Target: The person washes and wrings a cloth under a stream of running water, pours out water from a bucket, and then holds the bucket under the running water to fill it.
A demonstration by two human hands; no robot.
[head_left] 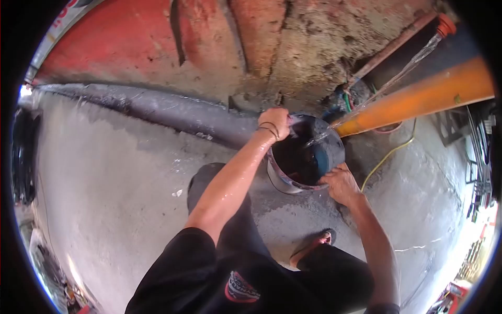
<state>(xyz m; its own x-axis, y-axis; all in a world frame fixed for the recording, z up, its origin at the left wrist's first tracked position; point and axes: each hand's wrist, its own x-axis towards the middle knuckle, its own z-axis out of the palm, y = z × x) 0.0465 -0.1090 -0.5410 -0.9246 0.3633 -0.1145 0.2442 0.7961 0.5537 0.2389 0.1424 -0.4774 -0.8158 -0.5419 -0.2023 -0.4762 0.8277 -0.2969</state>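
Observation:
A dark-mouthed bucket (283, 181) tilts in front of me, with liquid and a bluish patch visible inside. My left hand (274, 123), with a dark band at its wrist, is closed at the bucket's upper left rim; its fingertips are partly hidden. On the lower right side, my right hand (341, 184) grips the rim with its fingers curled over the edge. A stream of water (405, 69) falls from an orange-red spout (446, 24) at the upper right into the bucket's mouth. Drops of water wet my left forearm.
A worn red and brown surface (130, 42) spans the top, above a long grey pipe-like edge (178, 110). An orange beam (418, 97) juts in from the right, close to the bucket. A yellow cord (384, 158) lies on the concrete floor (115, 188). My sandalled foot (316, 243) is below.

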